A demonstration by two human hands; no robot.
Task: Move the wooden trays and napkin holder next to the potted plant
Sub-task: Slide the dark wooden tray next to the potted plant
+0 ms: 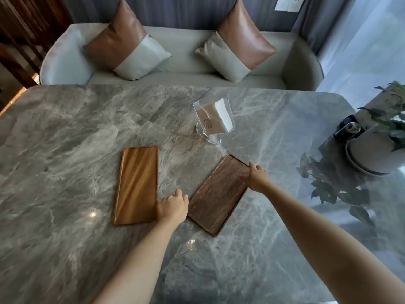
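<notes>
Two wooden trays lie flat in the middle of the grey marble table (pixel 65 139). The light honey-coloured tray (pixel 137 185) is on the left; the dark walnut tray (pixel 219 194) lies angled to its right. My left hand (pixel 172 207) rests at the light tray's lower right edge, fingers curled against it. My right hand (pixel 256 176) grips the dark tray's upper right edge. A clear acrylic napkin holder (pixel 213 119) with beige napkins stands upright behind the trays. The potted plant (pixel 377 145) in a pale pot sits at the table's right edge.
A small dark jar (pixel 348 128) stands just left of the plant pot. Trailing leaves (pixel 328 189) hang over the table near the pot. A grey sofa (pixel 186 51) with two brown-and-grey cushions runs along the far side of the table.
</notes>
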